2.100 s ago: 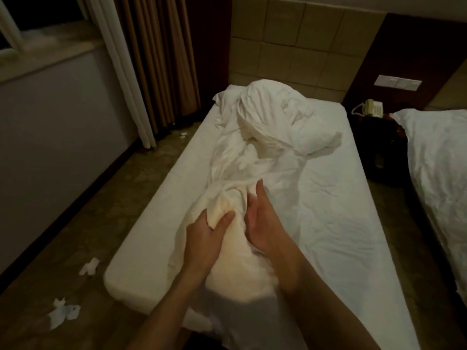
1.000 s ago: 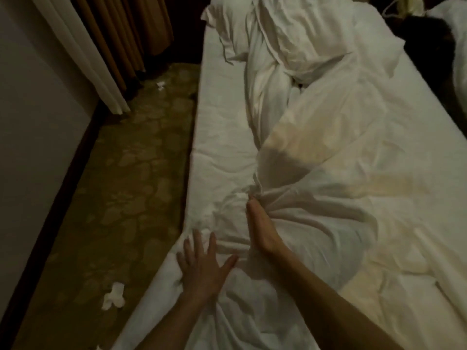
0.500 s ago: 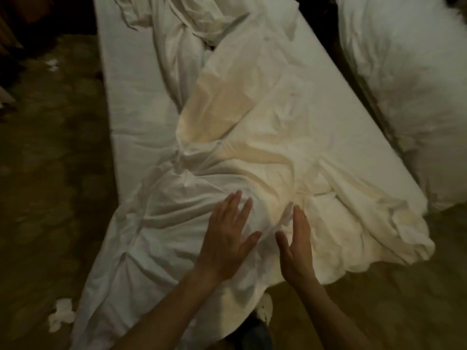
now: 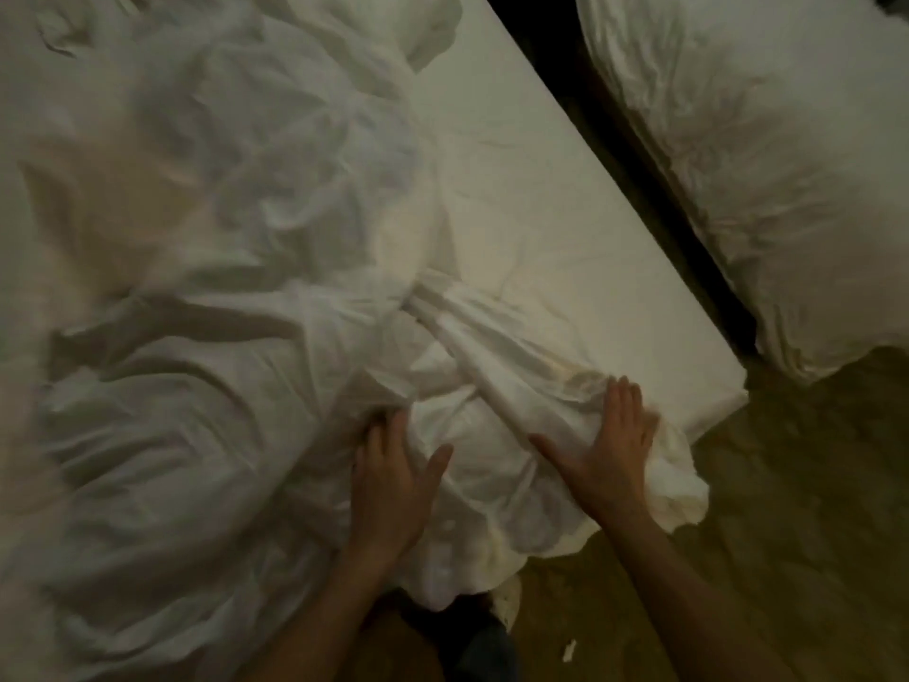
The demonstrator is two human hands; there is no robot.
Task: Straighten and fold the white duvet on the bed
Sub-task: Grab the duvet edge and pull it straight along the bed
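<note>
The white duvet (image 4: 206,297) lies crumpled over most of the bed (image 4: 565,228), bunched in deep folds at the foot end and spilling over the edge near the floor. My left hand (image 4: 393,479) rests flat on the bunched duvet, fingers spread, fingertips tucked under a fold. To its right, my right hand (image 4: 607,450) presses palm down with fingers apart on the duvet's corner at the foot of the bed. Neither hand grips cloth. The bare sheet shows on the bed's right side.
A second bed with white bedding (image 4: 767,155) stands to the right across a narrow dark gap (image 4: 634,155). Patterned brownish floor (image 4: 787,509) lies below the foot end, with a small white scrap (image 4: 569,649) on it.
The view has swung right and closer to the bed's foot corner. My hands have moved apart, the right one out toward the duvet's right corner. More duvet has been dragged toward the foot end.
</note>
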